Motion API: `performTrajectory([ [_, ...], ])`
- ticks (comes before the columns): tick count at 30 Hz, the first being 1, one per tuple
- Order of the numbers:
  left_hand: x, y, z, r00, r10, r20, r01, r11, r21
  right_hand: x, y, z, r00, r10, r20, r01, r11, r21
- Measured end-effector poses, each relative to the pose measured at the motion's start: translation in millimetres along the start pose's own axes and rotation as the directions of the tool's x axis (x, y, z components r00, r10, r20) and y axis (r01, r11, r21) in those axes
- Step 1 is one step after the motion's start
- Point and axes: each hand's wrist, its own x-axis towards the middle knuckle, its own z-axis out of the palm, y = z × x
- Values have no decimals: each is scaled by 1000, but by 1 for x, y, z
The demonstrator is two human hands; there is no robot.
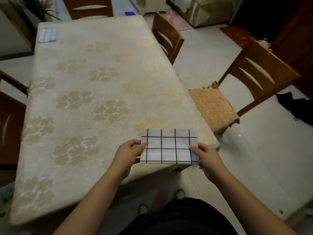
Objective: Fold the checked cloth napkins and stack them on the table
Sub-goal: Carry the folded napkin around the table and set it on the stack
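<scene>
A white napkin with black check lines [169,145], folded into a flat rectangle, is held over the table's near right corner. My left hand [129,153] pinches its left edge and my right hand [205,157] pinches its right edge. Whether the napkin rests on the tablecloth or hovers just above it is unclear. A second folded checked napkin [48,34] lies at the far left corner of the table [81,102], which wears a cream cloth with gold flower prints.
Wooden chairs surround the table: one with an orange cushion [213,108] at the right, one [166,37] further back, one [88,7] at the far end, one [8,119] at the left. A dark object [296,107] lies on the tiled floor.
</scene>
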Motion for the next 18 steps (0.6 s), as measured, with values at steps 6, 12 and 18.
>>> performTrajectory([
  [6, 5, 14, 56, 993, -7, 121, -3, 997, 79, -11, 11, -58, 995, -22, -101, 32, 995, 97],
  [12, 11, 22, 139, 974, -64, 220, 30, 988, 155, -10, 32, -135, 972, -28, -233, 62, 988, 142],
  [18, 10, 26, 243, 952, -80, 296, -5, 961, 278, -8, 46, -229, 947, -6, -323, 79, 974, 214],
])
